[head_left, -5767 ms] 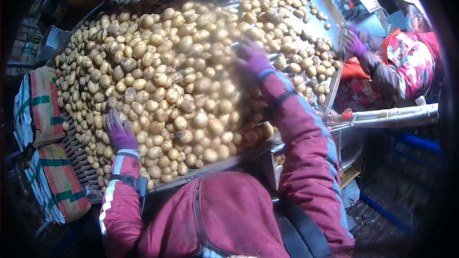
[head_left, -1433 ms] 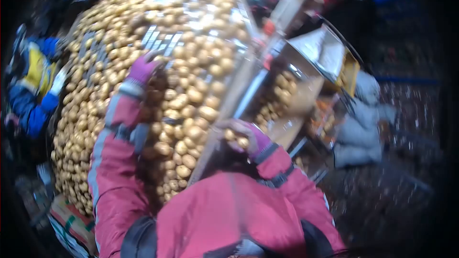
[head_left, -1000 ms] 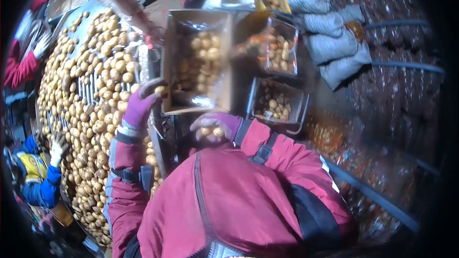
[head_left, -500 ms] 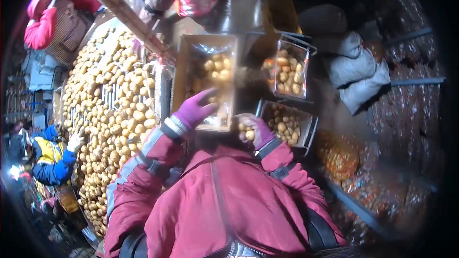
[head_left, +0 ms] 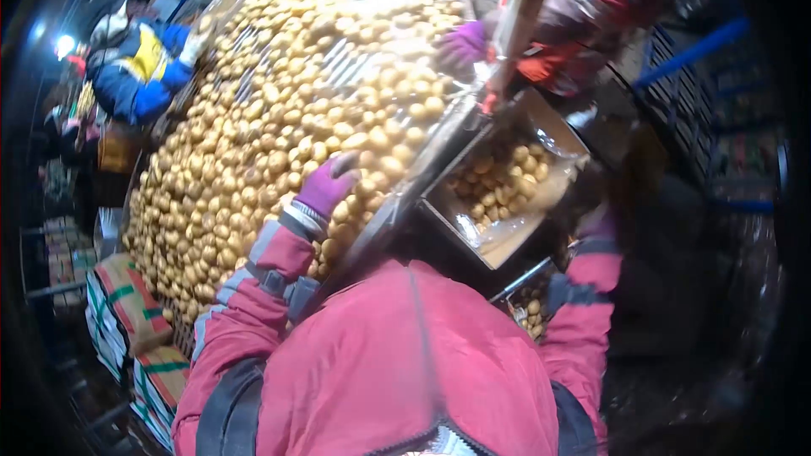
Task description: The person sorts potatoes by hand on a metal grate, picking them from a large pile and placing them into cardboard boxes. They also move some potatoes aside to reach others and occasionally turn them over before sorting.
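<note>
In the head view my left hand (head_left: 328, 187), in a purple glove, is over the large heap of potatoes (head_left: 253, 152). Its fingers are apart, and I see nothing held in them. To the right stands a cardboard box (head_left: 460, 241) lined with clear plastic, with potatoes (head_left: 503, 186) inside. My right hand (head_left: 598, 224) is just beyond the box's right side, dark and smeared by motion, so its fingers do not show. Under my right forearm is a crate (head_left: 525, 280) holding smaller potatoes (head_left: 532, 314), partly covered by the sleeve.
A long rail (head_left: 414, 181) edges the potato table beside the box. Across it are a co-worker's purple-gloved hand (head_left: 463, 44) and a post (head_left: 525, 13). Another person in blue and yellow (head_left: 139, 63) works at the far left. Stacked folded cartons (head_left: 127, 304) stand at lower left.
The view has swung toward the potato table. My left hand has gone from above the cardboard box to the heap. My right hand, earlier holding potatoes by the crates, is now beyond the box.
</note>
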A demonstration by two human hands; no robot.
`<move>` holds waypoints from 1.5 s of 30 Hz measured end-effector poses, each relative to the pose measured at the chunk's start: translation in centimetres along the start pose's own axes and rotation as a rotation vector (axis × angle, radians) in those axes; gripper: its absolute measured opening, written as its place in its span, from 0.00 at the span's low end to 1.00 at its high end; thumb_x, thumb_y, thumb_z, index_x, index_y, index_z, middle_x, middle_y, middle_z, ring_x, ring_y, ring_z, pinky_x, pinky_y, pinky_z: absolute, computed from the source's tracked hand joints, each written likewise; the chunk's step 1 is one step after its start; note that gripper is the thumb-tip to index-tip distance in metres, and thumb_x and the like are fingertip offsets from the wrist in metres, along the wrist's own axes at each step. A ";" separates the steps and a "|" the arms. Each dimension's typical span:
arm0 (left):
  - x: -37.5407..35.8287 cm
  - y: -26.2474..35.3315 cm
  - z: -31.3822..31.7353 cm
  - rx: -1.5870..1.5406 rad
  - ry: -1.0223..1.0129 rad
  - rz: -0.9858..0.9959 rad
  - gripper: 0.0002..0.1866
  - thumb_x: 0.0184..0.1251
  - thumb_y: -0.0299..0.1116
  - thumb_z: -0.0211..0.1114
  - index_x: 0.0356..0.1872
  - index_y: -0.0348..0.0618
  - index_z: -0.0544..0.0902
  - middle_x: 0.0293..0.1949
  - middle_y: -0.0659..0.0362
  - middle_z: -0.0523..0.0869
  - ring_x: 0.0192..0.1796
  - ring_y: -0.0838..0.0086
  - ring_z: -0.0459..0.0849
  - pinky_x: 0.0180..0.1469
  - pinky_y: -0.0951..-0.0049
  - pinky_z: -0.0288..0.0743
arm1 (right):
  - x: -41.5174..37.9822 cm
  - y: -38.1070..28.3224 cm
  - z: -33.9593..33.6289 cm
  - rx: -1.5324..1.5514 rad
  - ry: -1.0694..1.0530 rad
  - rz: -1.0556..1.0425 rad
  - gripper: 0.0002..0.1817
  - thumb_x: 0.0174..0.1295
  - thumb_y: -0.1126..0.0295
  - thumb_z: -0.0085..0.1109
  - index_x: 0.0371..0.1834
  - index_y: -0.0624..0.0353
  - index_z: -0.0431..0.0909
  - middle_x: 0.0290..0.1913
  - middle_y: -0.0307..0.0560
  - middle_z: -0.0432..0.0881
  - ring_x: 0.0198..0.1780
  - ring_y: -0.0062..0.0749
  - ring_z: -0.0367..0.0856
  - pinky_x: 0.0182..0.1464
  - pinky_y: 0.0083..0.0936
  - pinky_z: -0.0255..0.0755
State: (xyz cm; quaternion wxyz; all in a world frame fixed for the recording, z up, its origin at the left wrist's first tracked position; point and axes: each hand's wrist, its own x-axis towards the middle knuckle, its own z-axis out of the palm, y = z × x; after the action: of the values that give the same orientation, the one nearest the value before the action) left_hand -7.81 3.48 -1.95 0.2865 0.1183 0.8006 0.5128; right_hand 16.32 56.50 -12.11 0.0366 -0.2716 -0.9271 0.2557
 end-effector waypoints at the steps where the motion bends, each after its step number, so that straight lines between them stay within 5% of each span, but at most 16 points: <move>1: -0.1 0.7 -1.5 0.008 0.052 -0.004 0.25 0.72 0.34 0.63 0.67 0.35 0.76 0.61 0.52 0.83 0.62 0.72 0.80 0.65 0.71 0.74 | -1.8 -7.9 -1.0 0.892 -0.124 0.275 0.23 0.77 0.54 0.47 0.64 0.59 0.73 0.55 0.50 0.78 0.45 0.33 0.80 0.42 0.27 0.74; 3: 1.1 -0.3 -4.6 -0.043 0.112 -0.036 0.26 0.72 0.34 0.63 0.68 0.33 0.75 0.63 0.49 0.81 0.66 0.70 0.78 0.68 0.70 0.71 | -3.5 -19.6 0.3 1.395 -0.409 0.533 0.27 0.75 0.53 0.50 0.67 0.61 0.73 0.60 0.55 0.82 0.42 0.34 0.85 0.39 0.24 0.78; 7: 5.3 -3.3 -8.0 0.507 0.228 0.191 0.28 0.66 0.37 0.66 0.67 0.40 0.76 0.68 0.46 0.77 0.73 0.55 0.72 0.75 0.63 0.63 | -2.1 -29.6 6.8 1.384 -0.773 0.168 0.27 0.78 0.55 0.48 0.67 0.67 0.71 0.57 0.57 0.83 0.46 0.37 0.88 0.46 0.28 0.82; 13: 13.0 -4.0 -3.9 0.851 0.012 0.516 0.27 0.66 0.42 0.64 0.66 0.45 0.78 0.69 0.48 0.75 0.75 0.50 0.67 0.76 0.55 0.60 | 3.6 -36.9 13.1 1.085 -0.878 0.131 0.17 0.75 0.62 0.53 0.61 0.54 0.80 0.50 0.45 0.86 0.42 0.27 0.85 0.44 0.26 0.81; 16: 16.0 -2.7 -2.8 0.977 -0.157 0.437 0.23 0.67 0.43 0.63 0.62 0.50 0.80 0.71 0.50 0.74 0.75 0.53 0.67 0.75 0.54 0.61 | 4.3 -37.0 15.5 0.632 -0.694 -0.296 0.16 0.73 0.65 0.53 0.59 0.58 0.81 0.47 0.47 0.87 0.41 0.29 0.85 0.46 0.28 0.80; 18: 18.7 -1.3 -4.4 1.397 -0.236 0.627 0.20 0.68 0.41 0.59 0.60 0.55 0.82 0.67 0.56 0.78 0.70 0.55 0.72 0.69 0.53 0.67 | 4.9 -36.7 15.5 0.606 -0.621 -0.215 0.17 0.71 0.64 0.54 0.58 0.59 0.81 0.45 0.53 0.86 0.42 0.38 0.85 0.49 0.32 0.79; 19: 19.4 -1.6 -5.8 1.336 -0.176 0.707 0.18 0.68 0.41 0.58 0.56 0.51 0.83 0.62 0.56 0.81 0.65 0.55 0.75 0.65 0.53 0.69 | 5.1 -36.6 15.5 0.598 -0.585 -0.173 0.18 0.70 0.64 0.55 0.57 0.59 0.81 0.45 0.57 0.85 0.42 0.42 0.84 0.50 0.34 0.78; 20: 22.4 -3.9 -5.6 1.052 0.024 0.484 0.16 0.67 0.41 0.57 0.49 0.49 0.86 0.61 0.55 0.82 0.63 0.54 0.75 0.63 0.52 0.71 | 5.1 -36.5 15.5 0.592 -0.547 -0.130 0.18 0.69 0.63 0.56 0.57 0.60 0.81 0.44 0.60 0.85 0.42 0.47 0.84 0.51 0.37 0.78; 21: 22.7 -2.2 -6.9 1.210 0.046 0.518 0.16 0.67 0.41 0.57 0.48 0.49 0.86 0.59 0.52 0.83 0.61 0.54 0.78 0.61 0.55 0.74 | 5.8 -36.5 15.4 0.627 -0.519 -0.093 0.19 0.68 0.61 0.57 0.58 0.57 0.81 0.44 0.58 0.85 0.43 0.49 0.84 0.51 0.39 0.77; 24: 23.9 -3.3 -10.2 0.964 0.366 0.242 0.20 0.68 0.39 0.59 0.58 0.47 0.84 0.58 0.47 0.84 0.60 0.51 0.81 0.64 0.59 0.74 | 9.1 -35.5 18.2 0.420 -0.221 -0.309 0.17 0.66 0.62 0.58 0.54 0.56 0.82 0.43 0.59 0.85 0.45 0.51 0.84 0.52 0.41 0.78; 30: 17.8 -2.5 -12.7 0.439 0.274 0.221 0.17 0.72 0.38 0.61 0.57 0.47 0.85 0.52 0.50 0.88 0.55 0.61 0.87 0.59 0.68 0.78 | 13.8 -39.7 20.1 -0.210 -0.468 -0.348 0.14 0.64 0.62 0.58 0.49 0.54 0.82 0.47 0.58 0.85 0.54 0.53 0.84 0.56 0.44 0.78; 32: 15.3 -2.2 -11.7 0.655 0.157 0.516 0.16 0.73 0.38 0.60 0.57 0.49 0.85 0.52 0.51 0.88 0.54 0.61 0.87 0.58 0.69 0.78 | 13.6 -39.3 20.7 -0.266 -0.500 -0.389 0.17 0.62 0.61 0.59 0.52 0.51 0.82 0.50 0.59 0.83 0.54 0.54 0.83 0.55 0.45 0.79; 36: 16.7 -2.6 -8.6 0.656 0.042 0.426 0.17 0.70 0.39 0.62 0.57 0.50 0.85 0.53 0.51 0.87 0.55 0.55 0.84 0.59 0.61 0.78 | 13.5 -39.7 20.2 -0.352 -0.491 -0.418 0.17 0.60 0.61 0.63 0.52 0.51 0.83 0.55 0.60 0.81 0.55 0.55 0.83 0.56 0.45 0.78; 37: 16.8 -1.8 -8.1 0.773 0.036 0.558 0.17 0.69 0.39 0.62 0.56 0.50 0.84 0.52 0.51 0.86 0.55 0.54 0.84 0.59 0.61 0.78 | 13.6 -39.8 20.4 -0.385 -0.507 -0.410 0.17 0.59 0.61 0.64 0.51 0.51 0.83 0.55 0.60 0.80 0.55 0.54 0.83 0.56 0.45 0.78; 42: 20.3 2.0 -4.0 1.028 -0.215 0.211 0.15 0.70 0.38 0.61 0.55 0.49 0.82 0.52 0.49 0.84 0.54 0.52 0.83 0.57 0.55 0.78 | 12.1 -39.4 21.2 -0.311 -0.607 -0.423 0.18 0.55 0.61 0.68 0.49 0.52 0.85 0.50 0.58 0.85 0.52 0.50 0.86 0.55 0.40 0.80; 45: 22.5 -1.8 -2.0 0.958 -0.075 0.199 0.18 0.69 0.40 0.62 0.57 0.50 0.79 0.51 0.47 0.83 0.55 0.52 0.83 0.57 0.55 0.78 | 12.8 -39.2 18.1 0.008 -0.760 -0.344 0.16 0.58 0.63 0.65 0.48 0.54 0.87 0.48 0.54 0.88 0.48 0.45 0.87 0.52 0.38 0.81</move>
State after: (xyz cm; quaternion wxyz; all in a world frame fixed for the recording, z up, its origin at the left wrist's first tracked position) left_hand -26.98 12.04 -10.54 0.1781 0.3308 0.9205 0.1071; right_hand -17.31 26.68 -9.34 -0.2650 0.0013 -0.9055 0.3315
